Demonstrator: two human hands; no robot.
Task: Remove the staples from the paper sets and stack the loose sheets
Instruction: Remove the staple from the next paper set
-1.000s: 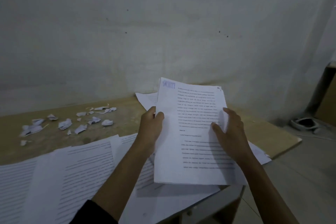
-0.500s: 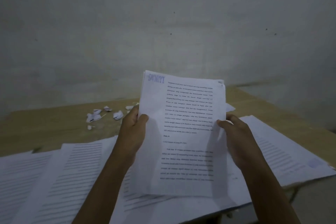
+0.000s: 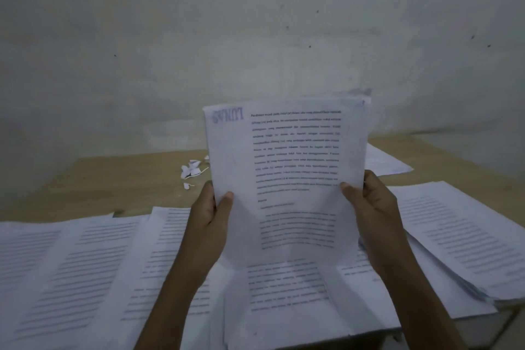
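I hold a paper set point(image 3: 292, 162) of printed sheets upright in front of me, above the table. It bears a purple stamp at its top left corner, and its top right corner looks crumpled. My left hand point(image 3: 210, 221) grips its left edge, thumb on the front. My right hand point(image 3: 372, 213) grips its right edge the same way. Loose printed sheets point(image 3: 85, 270) lie spread over the near part of the wooden table point(image 3: 113, 179). A thicker stack of sheets point(image 3: 460, 241) lies at the right.
Small torn paper scraps point(image 3: 191, 172) lie on the bare wood behind my left hand. Another sheet point(image 3: 383, 162) lies at the back right. A plain grey wall point(image 3: 255, 37) stands close behind the table. The table's front edge shows at the bottom right.
Both hands have lifted the paper set higher and more upright. The view has swung right, so the scraps now sit nearer the centre and the right stack has come into view.
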